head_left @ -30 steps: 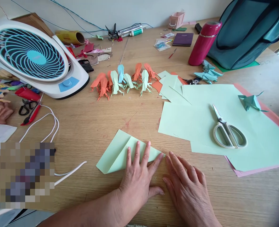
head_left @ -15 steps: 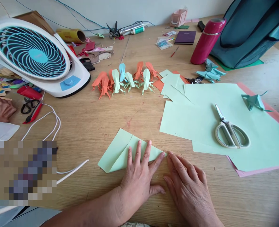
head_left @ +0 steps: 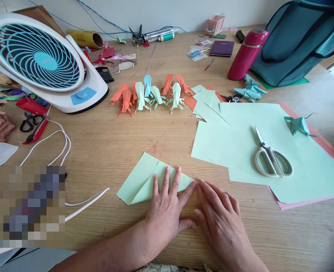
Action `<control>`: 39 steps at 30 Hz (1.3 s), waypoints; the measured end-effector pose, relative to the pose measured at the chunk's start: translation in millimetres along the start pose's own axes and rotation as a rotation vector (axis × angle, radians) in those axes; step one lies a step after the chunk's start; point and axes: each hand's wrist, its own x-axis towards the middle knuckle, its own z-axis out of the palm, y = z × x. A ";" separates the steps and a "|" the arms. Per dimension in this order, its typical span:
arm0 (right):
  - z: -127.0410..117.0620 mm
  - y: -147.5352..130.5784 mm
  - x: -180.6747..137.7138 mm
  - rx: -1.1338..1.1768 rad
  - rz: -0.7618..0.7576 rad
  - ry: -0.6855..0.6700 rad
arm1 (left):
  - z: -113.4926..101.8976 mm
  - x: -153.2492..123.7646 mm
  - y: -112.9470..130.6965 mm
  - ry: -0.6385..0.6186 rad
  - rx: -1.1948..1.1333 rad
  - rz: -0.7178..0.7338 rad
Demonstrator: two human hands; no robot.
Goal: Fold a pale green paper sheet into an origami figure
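Note:
A folded sheet of light green paper (head_left: 142,175) lies on the wooden table, with one flap turned over and a narrow point toward the right. My left hand (head_left: 165,206) rests flat on it, fingers spread, its index fingertip close to the pointed corner. At that same corner are the fingertips of my right hand (head_left: 219,211). Its fingers are stretched out side by side and lie against the tabletop, with nothing visible held in them. Part of the paper is hidden beneath my left hand.
Scissors (head_left: 271,156) lie on large green sheets (head_left: 240,124) at right. Several folded paper insects (head_left: 140,96) stand in the middle. Around them are a white fan (head_left: 90,92), a magenta flask (head_left: 247,54), a teal bag (head_left: 297,45) and white cables (head_left: 84,211).
The view has shifted slightly. My hands and the folded paper keep nearly the same pose, with my right fingertips still at the pointed corner.

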 end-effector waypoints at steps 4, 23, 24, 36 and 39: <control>3.0 -1.5 -0.5 -0.047 0.001 0.006 | 1.7 -1.0 -0.2 0.026 -0.016 0.001; 8.6 7.8 -1.7 -0.003 -0.061 0.035 | 10.0 -1.2 -4.7 0.038 0.002 0.083; 9.5 8.0 -2.2 0.000 -0.063 0.033 | 10.5 -1.2 -4.9 0.039 0.000 0.084; 9.5 3.3 -2.5 -0.042 -0.050 0.008 | 12.9 -2.7 -7.9 0.053 -0.085 0.107; 10.5 3.3 -3.5 -0.053 -0.055 0.019 | 12.9 -2.7 -8.3 0.053 -0.088 0.104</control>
